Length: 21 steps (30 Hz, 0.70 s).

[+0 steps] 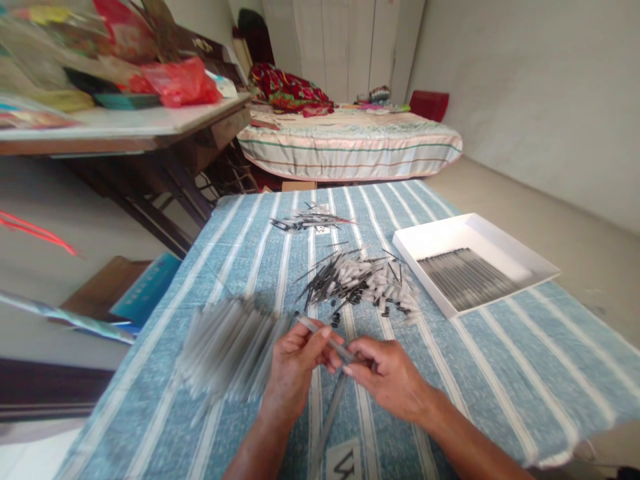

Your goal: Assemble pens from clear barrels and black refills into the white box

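One white box (525, 287) holding dark pens (463, 277), striped cloth (493, 373) beneath

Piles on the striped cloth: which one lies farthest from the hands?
The small, thin scatter of slim pieces near the far edge of the striped cloth; the larger mixed heap and grey tubes lie nearer.
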Motion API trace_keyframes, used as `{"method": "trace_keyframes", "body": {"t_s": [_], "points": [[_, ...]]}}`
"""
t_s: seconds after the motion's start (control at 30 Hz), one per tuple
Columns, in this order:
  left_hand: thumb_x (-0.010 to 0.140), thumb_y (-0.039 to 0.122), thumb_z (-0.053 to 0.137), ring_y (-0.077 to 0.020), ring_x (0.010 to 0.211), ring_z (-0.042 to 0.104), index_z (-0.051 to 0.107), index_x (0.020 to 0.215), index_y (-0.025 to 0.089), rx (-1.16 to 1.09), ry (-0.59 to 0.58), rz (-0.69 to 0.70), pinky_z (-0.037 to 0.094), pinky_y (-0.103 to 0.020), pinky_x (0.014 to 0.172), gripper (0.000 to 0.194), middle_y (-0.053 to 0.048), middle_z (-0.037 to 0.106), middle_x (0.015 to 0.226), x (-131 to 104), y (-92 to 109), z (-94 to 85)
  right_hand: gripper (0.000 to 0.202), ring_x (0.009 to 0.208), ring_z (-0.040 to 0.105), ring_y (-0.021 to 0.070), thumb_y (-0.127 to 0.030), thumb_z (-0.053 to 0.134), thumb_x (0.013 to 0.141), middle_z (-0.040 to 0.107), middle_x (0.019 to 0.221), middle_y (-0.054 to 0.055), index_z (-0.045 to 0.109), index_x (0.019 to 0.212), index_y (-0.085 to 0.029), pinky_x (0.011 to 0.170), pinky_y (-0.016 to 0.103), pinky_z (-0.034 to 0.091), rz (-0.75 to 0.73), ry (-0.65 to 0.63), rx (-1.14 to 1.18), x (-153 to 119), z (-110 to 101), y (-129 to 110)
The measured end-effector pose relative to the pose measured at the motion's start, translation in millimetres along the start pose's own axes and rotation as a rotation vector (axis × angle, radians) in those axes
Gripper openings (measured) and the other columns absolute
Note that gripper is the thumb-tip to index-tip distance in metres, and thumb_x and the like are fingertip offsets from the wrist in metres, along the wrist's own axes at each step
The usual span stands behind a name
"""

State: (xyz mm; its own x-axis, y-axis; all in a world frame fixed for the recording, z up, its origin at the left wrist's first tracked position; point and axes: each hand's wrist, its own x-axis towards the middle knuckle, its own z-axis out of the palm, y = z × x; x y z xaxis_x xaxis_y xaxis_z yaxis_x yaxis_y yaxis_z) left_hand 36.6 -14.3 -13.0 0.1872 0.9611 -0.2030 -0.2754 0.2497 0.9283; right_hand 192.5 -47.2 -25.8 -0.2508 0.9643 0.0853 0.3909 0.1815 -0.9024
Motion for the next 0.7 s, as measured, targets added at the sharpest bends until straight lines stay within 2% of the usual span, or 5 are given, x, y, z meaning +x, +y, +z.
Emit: {"method": "trace_keyframes", "body": {"t_s": [0.3,0.43,0.57,0.7], "points": [[0.076,0.026,0.062,-0.0098,0.044,0.056,0.060,0.073,0.014,0.055,-0.038,-0.030,0.043,-0.021,0.044,0.013,0.001,0.066,0.059,0.7,-2.7,-1.3,0.009,0.051,0.038,0.0062,-0.015,0.050,0.076,0.052,0.060,-0.005,0.051,0.068,-0.017,0.051,0.017,0.032,0.044,-0.015,0.092,3.3,5.8,1.8],[0.074,0.029,0.063,-0.0107,0.044,0.055,0.061,0.074,0.015,0.076,-0.024,-0.055,0.043,-0.022,0.045,0.014,0.001,0.064,0.055,1.6,-2.2,-1.6,0.013,0.049,0.038,0.0061,-0.015,0.049,0.076,0.050,0.057,-0.005,0.050,0.062,-0.016,0.049,0.017,0.031,0.022,0.020,0.094,4.5,7.2,1.8],[0.073,0.029,0.064,-0.0110,0.047,0.055,0.062,0.072,0.015,0.104,-0.001,-0.053,0.043,-0.022,0.046,0.013,0.000,0.066,0.061,0.7,2.3,1.3,0.014,0.047,0.036,0.0056,-0.016,0.051,0.075,0.046,0.054,-0.006,0.053,0.061,-0.016,0.047,0.016,0.030,0.019,0.044,0.042,5.1,7.5,2.4],[0.073,0.029,0.063,-0.0120,0.048,0.055,0.064,0.070,0.016,0.161,0.004,-0.032,0.043,-0.022,0.047,0.014,0.001,0.062,0.054,0.1,5.2,3.4,0.014,0.048,0.040,0.0053,-0.014,0.050,0.076,0.051,0.056,-0.005,0.056,0.064,-0.016,0.049,0.016,0.032,-0.011,0.040,-0.031,6.0,5.9,3.7]]}}
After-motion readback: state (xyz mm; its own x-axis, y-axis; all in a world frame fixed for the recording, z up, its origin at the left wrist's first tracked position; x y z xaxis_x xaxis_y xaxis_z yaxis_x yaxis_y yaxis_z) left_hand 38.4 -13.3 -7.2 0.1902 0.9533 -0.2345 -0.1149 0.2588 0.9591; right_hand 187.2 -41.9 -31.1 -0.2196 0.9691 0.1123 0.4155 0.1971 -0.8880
